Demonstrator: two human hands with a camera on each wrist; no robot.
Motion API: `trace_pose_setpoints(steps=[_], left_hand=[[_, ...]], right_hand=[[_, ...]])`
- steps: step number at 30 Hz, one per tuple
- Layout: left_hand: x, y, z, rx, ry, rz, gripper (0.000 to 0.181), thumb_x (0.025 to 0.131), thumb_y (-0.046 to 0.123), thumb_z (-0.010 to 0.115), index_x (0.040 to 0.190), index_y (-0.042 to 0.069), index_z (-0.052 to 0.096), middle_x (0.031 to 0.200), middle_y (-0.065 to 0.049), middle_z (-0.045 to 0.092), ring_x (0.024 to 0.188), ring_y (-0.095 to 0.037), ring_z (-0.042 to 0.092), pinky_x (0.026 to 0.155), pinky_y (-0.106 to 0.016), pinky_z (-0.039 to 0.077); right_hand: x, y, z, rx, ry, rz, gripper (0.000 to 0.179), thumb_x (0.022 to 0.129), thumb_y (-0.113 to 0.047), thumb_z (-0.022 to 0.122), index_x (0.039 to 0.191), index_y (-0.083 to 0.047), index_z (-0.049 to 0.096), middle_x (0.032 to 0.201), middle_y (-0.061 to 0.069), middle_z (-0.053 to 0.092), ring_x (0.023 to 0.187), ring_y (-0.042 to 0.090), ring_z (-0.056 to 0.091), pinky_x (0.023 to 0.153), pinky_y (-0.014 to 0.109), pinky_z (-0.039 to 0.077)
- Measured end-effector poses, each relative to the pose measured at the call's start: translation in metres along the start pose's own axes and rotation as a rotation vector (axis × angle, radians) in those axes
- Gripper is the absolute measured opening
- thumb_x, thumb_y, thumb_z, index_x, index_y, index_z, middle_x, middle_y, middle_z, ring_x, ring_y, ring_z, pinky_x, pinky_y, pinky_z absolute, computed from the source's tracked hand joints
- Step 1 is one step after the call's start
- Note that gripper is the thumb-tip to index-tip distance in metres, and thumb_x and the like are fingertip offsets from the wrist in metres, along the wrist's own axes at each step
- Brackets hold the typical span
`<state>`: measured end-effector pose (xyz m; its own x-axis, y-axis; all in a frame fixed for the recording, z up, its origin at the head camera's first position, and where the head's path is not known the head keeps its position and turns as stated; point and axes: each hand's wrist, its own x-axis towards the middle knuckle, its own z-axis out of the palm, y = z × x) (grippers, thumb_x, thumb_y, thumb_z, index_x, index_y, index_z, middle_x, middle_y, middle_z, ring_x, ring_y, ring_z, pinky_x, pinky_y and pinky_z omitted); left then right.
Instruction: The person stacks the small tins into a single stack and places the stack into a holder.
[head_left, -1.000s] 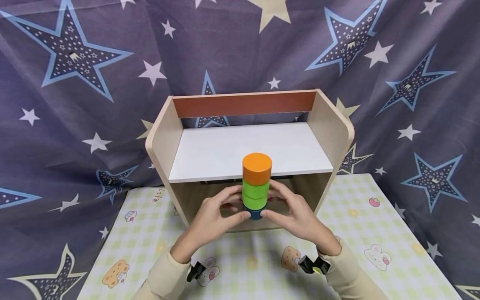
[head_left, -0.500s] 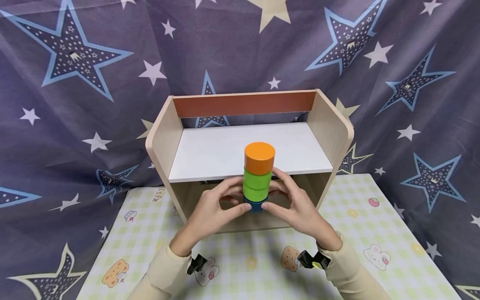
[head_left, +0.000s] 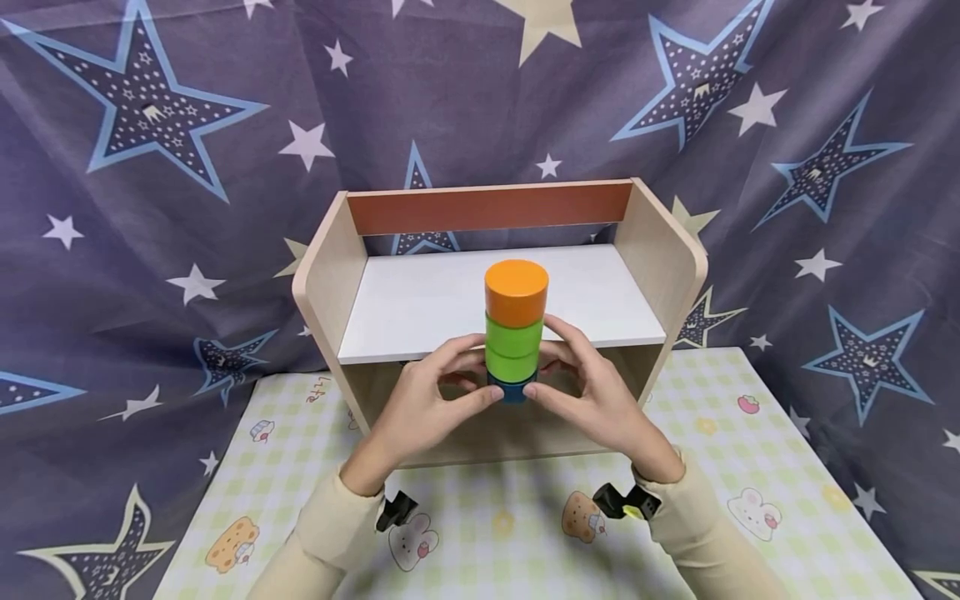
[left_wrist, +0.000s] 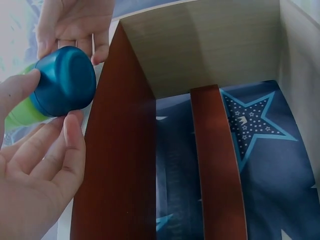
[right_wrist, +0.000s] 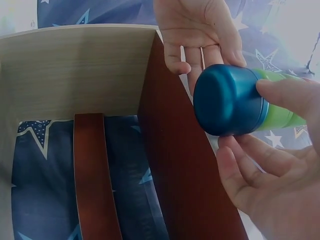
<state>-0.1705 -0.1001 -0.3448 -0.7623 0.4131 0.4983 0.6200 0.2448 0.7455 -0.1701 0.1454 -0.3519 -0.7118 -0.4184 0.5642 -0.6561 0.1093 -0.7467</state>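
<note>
An upright, stacked-looking cylinder point(head_left: 513, 350) is held off the table in front of a small shelf unit. Its top section is orange, the middle green with a seam, and the bottom dark blue. My left hand point(head_left: 435, 387) grips its left side low down, and my right hand point(head_left: 592, 387) grips the right side at the same height. Both thumbs press near the blue base point(left_wrist: 65, 82), with the fingers curved round behind. From the right wrist view the rounded blue underside point(right_wrist: 227, 100) is visible, with nothing under it. Far-side fingertips are partly hidden in the head view.
The shelf unit point(head_left: 652, 233) has light wooden sides, a white upper shelf point(head_left: 427, 292), a reddish-brown back rail point(head_left: 487, 208) and an open lower compartment. It stands on a checked tablecloth point(head_left: 502, 550). A star-patterned curtain point(head_left: 480, 100) hangs close behind.
Both hands have raised the cylinder steadily, so its orange top now appears higher against the white shelf. The grip looks the same, and the shelf unit has not moved.
</note>
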Motion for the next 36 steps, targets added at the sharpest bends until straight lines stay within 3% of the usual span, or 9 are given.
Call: trace_pose_setpoints(steps=[5,27,36], left_hand=[[0.005,0.004,-0.001,-0.011,-0.001,-0.022,0.057,0.088,0.022,0.08,0.14,0.018,0.056,0.119,0.005,0.07,0.095,-0.011,0.068,0.08,-0.032,0.058],[0.019,0.01,-0.009,0.018,0.027,-0.022,0.057,0.09,0.025,0.079,0.142,0.021,0.055,0.122,0.004,0.069,0.101,-0.009,0.068,0.079,-0.034,0.058],[0.022,0.011,-0.01,-0.003,0.038,-0.074,0.057,0.09,0.028,0.078,0.141,0.022,0.055,0.122,0.005,0.069,0.102,-0.009,0.067,0.076,-0.034,0.059]], right_hand=[[0.005,-0.001,-0.002,-0.002,0.027,0.016,0.081,0.088,0.009,0.072,0.155,-0.011,0.031,0.13,0.01,0.064,0.11,0.024,0.062,0.089,0.044,0.054],[0.02,-0.01,-0.007,-0.02,0.046,0.021,0.078,0.091,0.004,0.071,0.156,-0.012,0.031,0.133,0.01,0.063,0.108,0.024,0.063,0.087,0.035,0.054],[0.024,-0.011,-0.008,-0.013,0.055,0.048,0.076,0.091,0.004,0.071,0.155,-0.012,0.032,0.132,0.01,0.063,0.11,0.022,0.062,0.087,0.032,0.053]])
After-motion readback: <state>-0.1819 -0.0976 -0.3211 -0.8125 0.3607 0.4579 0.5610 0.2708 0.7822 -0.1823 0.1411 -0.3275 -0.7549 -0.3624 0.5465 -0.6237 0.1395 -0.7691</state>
